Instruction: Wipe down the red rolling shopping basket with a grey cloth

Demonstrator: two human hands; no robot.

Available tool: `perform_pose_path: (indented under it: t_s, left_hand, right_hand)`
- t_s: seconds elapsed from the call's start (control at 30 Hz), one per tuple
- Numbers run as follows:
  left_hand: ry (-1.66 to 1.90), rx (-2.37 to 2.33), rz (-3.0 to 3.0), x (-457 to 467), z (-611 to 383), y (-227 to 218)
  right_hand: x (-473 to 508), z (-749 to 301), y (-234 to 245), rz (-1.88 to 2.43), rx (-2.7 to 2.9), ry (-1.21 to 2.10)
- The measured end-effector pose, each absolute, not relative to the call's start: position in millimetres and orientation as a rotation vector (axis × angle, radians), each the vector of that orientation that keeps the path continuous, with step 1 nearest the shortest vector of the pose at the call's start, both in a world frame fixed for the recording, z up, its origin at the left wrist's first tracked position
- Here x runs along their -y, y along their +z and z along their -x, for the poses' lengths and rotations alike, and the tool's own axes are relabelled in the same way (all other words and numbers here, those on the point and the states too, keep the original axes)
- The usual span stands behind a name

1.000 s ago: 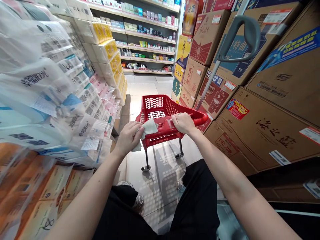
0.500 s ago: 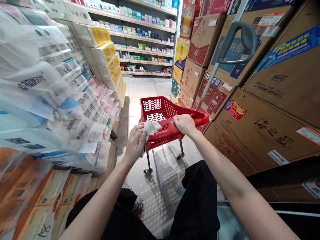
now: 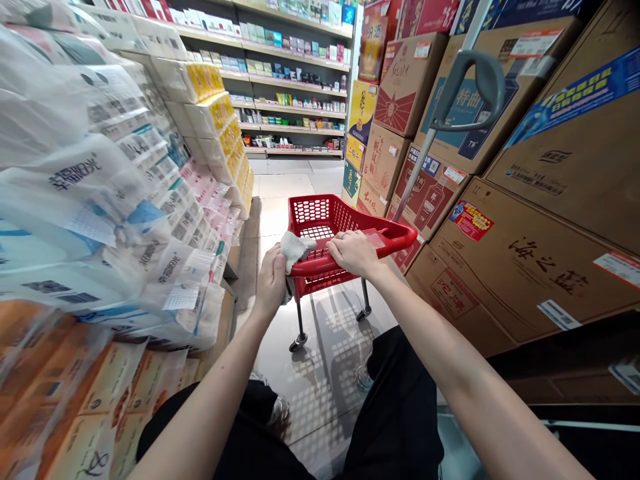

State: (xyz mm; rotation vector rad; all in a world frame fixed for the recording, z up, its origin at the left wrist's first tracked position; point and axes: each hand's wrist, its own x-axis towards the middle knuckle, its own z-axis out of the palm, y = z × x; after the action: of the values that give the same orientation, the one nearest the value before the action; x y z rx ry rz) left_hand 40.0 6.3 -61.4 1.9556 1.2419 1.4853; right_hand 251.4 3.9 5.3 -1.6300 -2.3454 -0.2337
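A red plastic shopping basket on wheels (image 3: 326, 283) stands on the tiled floor in front of me, its perforated inside showing from above. My left hand (image 3: 271, 279) is closed on a pale grey cloth (image 3: 295, 248), pressing it against the left corner of the near rim. Further right, my right hand (image 3: 354, 252) wraps over the red near rim, just left of a clear label patch. A long metal pull bar with a grey loop handle (image 3: 444, 100) rises from the right end. Beneath are thin legs with casters (image 3: 299, 343).
Wrapped tissue packs (image 3: 145, 200) are piled high along the left, with orange and cream packages (image 3: 75, 393) lower down. Stacked cardboard cartons (image 3: 555, 247) line the right side. Shelves of small goods (image 3: 295, 87) stand at the far end of the aisle.
My right hand has slid left along the rim, uncovering the label patch. My left hand and the cloth have shifted slightly left at the corner. The basket has turned slightly.
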Motion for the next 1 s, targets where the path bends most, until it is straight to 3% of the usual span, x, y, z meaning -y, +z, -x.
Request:
perform_pose_path:
  t_s: [0.17,0.6,0.8,1.0]
  left_hand:
    - [1.623,-1.265,-1.859,18.6,-60.5,-76.9]
    - [1.434,-1.221,-1.685,-5.6,-51.7,-73.2]
    - [1.492,-1.087,-1.966,32.9,-59.5,-66.9]
    - [1.33,-1.024,-2.04,-16.2,-42.6,-62.4]
  right_hand:
    - [-5.8,-265.0,3.2,1.634,2.341,-0.239]
    - [-1.5,-279.5,-1.4,1.535,2.362,-0.22]
    - [-1.9,-282.2,-3.4,1.514,2.366,-0.264]
    - [1.2,-281.7,-2.0,1.488,2.392,-0.268]
